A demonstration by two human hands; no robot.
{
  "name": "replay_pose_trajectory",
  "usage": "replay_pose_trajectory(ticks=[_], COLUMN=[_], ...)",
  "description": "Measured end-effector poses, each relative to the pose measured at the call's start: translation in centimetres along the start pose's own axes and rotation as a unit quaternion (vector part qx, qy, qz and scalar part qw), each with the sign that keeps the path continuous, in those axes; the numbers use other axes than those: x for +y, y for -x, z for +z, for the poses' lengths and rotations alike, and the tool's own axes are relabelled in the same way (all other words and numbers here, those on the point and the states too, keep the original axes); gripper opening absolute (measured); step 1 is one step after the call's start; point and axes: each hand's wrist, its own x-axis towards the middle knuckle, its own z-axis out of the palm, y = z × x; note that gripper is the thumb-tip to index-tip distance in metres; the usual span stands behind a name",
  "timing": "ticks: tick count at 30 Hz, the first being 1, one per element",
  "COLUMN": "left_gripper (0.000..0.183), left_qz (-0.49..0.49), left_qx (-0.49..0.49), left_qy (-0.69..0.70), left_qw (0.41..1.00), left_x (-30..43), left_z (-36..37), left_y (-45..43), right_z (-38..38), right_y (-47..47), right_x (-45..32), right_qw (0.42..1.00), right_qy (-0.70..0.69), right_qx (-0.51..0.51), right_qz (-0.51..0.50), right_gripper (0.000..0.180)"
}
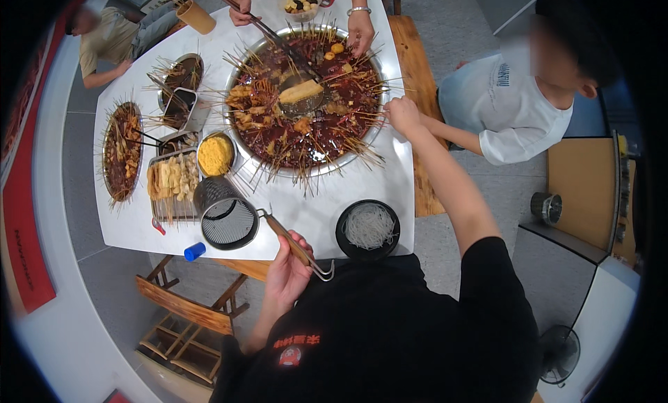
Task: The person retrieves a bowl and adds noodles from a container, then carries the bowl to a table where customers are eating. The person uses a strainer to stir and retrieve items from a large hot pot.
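My left hand (288,270) grips the wooden handle (286,237) of a deep perforated metal strainer (228,223). The strainer lies tilted over the table's near edge, its mouth facing me. My right hand (403,117) reaches to the right rim of a large round metal pan (279,171), its fingers curled among skewer ends. Whether they hold a skewer is hidden. Dark red broth (329,137) fills the pan, with many skewers around its edge. A pale yellow block of food (301,91) rests over the round middle part. A black bowl of clear noodles (369,225) stands near me.
Across the table, a person's hand (241,9) holds long chopsticks (266,30); their other hand (360,32) reaches into the pan. Left stand a skewer tray (175,181), a yellow food bowl (215,155) and an oval platter (123,150). Another person (522,105) is at right, beside a wooden bench (412,53).
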Motion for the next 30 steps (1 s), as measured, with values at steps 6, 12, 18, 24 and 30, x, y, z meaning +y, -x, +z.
replay_pose_trajectory(ticks=[6, 12, 18, 24, 30], left_gripper=[0.023, 0.023, 0.024, 0.025, 0.023], left_qz=[0.054, 0.051, 0.039, 0.030, 0.035], left_qx=[-0.002, -0.004, -0.006, -0.004, 0.006], left_qy=[-0.026, 0.007, 0.026, 0.026, 0.023], left_qw=[0.998, 0.999, 0.999, 0.999, 0.999], left_x=[1.1, 1.5, 1.4, 1.2, 1.1], left_z=[0.5, 1.1, 1.1, 1.1, 0.8], left_y=[0.4, -0.1, -0.5, -0.7, -0.4], right_z=[1.7, 1.6, 3.2, 3.2, 3.7], right_y=[-3.5, -4.1, -3.2, -2.7, -2.5], right_x=[1.1, 1.7, 3.4, 3.8, 4.4], right_qw=[0.983, 0.967, 0.968, 0.959, 0.968], right_qy=[0.066, -0.002, -0.074, -0.108, -0.097], right_qx=[-0.138, -0.197, -0.160, -0.169, -0.162], right_qz=[0.100, 0.160, 0.177, 0.202, 0.168], right_gripper=[0.017, 0.024, 0.022, 0.021, 0.018])
